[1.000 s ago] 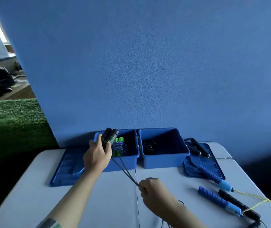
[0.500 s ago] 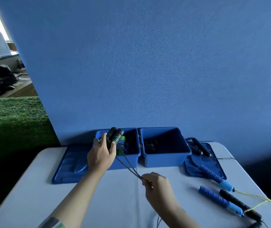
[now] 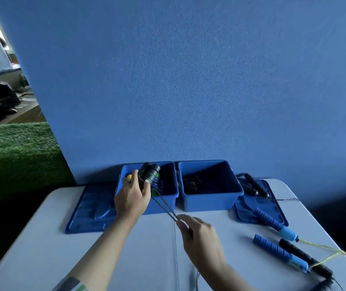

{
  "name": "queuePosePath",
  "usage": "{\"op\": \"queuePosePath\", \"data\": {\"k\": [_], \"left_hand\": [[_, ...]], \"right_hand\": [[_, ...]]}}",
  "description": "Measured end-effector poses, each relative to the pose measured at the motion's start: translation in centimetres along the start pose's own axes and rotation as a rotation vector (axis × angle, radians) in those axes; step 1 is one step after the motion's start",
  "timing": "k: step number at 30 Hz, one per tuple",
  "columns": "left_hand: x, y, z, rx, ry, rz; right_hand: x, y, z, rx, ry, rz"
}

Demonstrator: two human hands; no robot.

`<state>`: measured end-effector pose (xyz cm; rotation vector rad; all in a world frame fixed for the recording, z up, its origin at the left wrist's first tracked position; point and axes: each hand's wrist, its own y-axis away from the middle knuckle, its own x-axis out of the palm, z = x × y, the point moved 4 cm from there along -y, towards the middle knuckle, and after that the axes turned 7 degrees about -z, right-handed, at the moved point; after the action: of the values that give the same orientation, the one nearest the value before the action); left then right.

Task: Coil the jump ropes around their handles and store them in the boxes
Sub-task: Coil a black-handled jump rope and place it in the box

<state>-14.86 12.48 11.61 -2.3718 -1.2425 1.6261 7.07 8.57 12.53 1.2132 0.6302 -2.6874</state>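
My left hand point(image 3: 132, 199) grips a pair of black handles with green rings point(image 3: 150, 173), held together above the left blue box point(image 3: 165, 201). Two dark rope strands point(image 3: 164, 207) run taut from the handles down to my right hand point(image 3: 199, 234), which pinches them over the table. The left box holds a coiled rope with green handles and a yellow piece. The right blue box point(image 3: 209, 198) holds a dark coiled rope point(image 3: 191, 182).
Blue lids lie flat on either side of the boxes, left lid point(image 3: 90, 208) and right lid point(image 3: 262, 202). Black handles point(image 3: 254, 184) rest on the right lid. Two blue handles point(image 3: 273, 221) with yellow rope and a black handle point(image 3: 306, 257) lie at the right table edge.
My right hand has slid back along the rope toward me and to the right. My left hand shifted slightly right with the handles, still over the left box.
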Motion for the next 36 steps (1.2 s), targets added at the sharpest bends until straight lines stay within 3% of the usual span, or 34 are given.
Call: {"op": "queuePosePath", "data": {"k": [9,13,16,21,28,36], "left_hand": [[-0.1,0.1,-0.7,0.021,-0.014,-0.007],[0.0,0.4,-1.6,0.044,-0.039,0.026],[0.1,1.2,-2.4,0.149,-0.086,0.048],[0.7,2.6,-2.7,0.478,-0.145,0.042],[1.5,6.1,-3.3,0.931,0.154,0.329],[-0.4,7.5,-4.3,0.965,0.36,0.343]], "right_hand": [[0.9,-0.2,0.1,-0.086,0.264,0.155],[1.3,0.6,0.8,-0.223,0.325,0.14],[0.6,0.2,0.7,-0.304,0.349,0.015],[-3.0,-2.9,1.0,-0.371,0.293,-0.094],[-4.1,-8.1,-0.6,-0.204,0.039,0.206],[-1.8,-10.0,-3.2,-0.066,-0.253,0.344]]}}
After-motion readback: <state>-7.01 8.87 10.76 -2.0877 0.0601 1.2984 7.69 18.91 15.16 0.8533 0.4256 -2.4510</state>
